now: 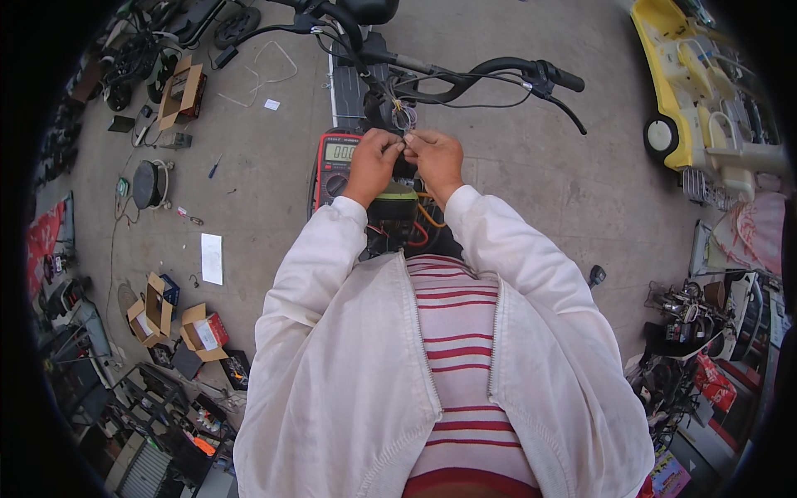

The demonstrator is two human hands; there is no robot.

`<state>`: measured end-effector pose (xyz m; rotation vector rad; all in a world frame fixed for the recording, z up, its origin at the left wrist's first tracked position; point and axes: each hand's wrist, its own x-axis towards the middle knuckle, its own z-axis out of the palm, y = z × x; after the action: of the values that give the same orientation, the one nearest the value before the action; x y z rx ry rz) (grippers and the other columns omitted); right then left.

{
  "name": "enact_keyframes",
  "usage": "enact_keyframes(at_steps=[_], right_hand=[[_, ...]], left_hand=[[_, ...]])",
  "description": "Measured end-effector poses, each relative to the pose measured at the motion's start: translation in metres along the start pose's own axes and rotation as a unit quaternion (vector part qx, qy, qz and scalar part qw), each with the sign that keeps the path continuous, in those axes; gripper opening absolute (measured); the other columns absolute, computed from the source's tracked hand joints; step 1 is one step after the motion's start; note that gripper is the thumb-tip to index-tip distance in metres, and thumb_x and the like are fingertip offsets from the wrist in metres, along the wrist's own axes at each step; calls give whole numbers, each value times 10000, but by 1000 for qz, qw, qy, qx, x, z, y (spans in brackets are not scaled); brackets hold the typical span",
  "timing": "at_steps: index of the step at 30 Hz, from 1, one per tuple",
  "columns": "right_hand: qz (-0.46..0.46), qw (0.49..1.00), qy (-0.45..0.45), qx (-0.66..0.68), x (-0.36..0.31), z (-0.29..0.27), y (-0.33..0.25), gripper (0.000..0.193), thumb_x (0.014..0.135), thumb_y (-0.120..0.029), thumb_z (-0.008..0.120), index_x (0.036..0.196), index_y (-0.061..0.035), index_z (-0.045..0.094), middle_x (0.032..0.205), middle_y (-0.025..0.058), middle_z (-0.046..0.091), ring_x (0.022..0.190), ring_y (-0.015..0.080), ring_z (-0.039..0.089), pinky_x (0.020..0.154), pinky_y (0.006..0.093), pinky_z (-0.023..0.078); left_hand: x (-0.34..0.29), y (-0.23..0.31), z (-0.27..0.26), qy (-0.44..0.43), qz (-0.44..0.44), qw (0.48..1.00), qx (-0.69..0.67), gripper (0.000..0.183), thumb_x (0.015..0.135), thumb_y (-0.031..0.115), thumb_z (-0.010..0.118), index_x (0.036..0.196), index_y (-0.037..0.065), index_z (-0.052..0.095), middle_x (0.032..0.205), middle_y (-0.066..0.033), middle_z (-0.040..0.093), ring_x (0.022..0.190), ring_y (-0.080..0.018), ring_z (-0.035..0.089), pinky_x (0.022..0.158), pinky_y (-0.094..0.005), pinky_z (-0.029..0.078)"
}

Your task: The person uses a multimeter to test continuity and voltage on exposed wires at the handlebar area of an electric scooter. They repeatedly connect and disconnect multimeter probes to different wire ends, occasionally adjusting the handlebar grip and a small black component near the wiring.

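Note:
Both my hands meet in front of a scooter's handlebar stem, fingertips nearly touching. My left hand (374, 163) is closed in a pinch beside a red multimeter (330, 170) with a lit display. My right hand (436, 160) pinches too, just to the right of it. What sits between the fingertips is too small to make out. Beyond them a bundle of thin wires (402, 114) hangs from the stem below the handlebar (465, 84). A yellow-green item (393, 197) and an orange cable (430, 216) lie between my wrists.
Open cardboard boxes (199, 332) and a white sheet (212, 259) lie on the floor to the left. A screwdriver (216, 166) rests near a round black stool-like object (149, 184). At the far right stands a yellow vehicle (672, 91); scooter parts crowd both sides.

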<state>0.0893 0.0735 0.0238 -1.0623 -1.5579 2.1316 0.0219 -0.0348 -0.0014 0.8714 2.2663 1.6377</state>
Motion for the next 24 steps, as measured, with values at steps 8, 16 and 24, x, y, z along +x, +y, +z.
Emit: enact_keyframes(at_steps=[8, 16, 24], right_hand=[[9, 999, -36, 15, 4, -6, 4, 152, 843, -71, 640, 926, 53, 664, 770, 70, 657, 647, 121, 606, 606, 231, 503], [19, 999, -17, 30, 5, -2, 7, 157, 843, -72, 635, 929, 57, 665, 780, 74, 660, 652, 121, 608, 607, 227, 494], [20, 998, -6, 59, 1, 0, 2, 159, 828, -83, 644, 910, 51, 666, 784, 94, 666, 671, 120, 625, 627, 238, 504]], left_hand=[[0, -3, -2, -1, 14, 1000, 11, 78, 783, 60, 639, 831, -1, 627, 817, -127, 568, 777, -299, 569, 669, -363, 454], [-1, -3, -3, -4, 7, 1000, -8, 85, 786, 65, 640, 839, 2, 620, 820, -129, 564, 770, -306, 565, 664, -360, 451], [2, -4, -5, -10, 20, 1000, -3, 84, 813, 62, 617, 860, -7, 614, 826, -107, 559, 766, -251, 562, 671, -324, 443]])
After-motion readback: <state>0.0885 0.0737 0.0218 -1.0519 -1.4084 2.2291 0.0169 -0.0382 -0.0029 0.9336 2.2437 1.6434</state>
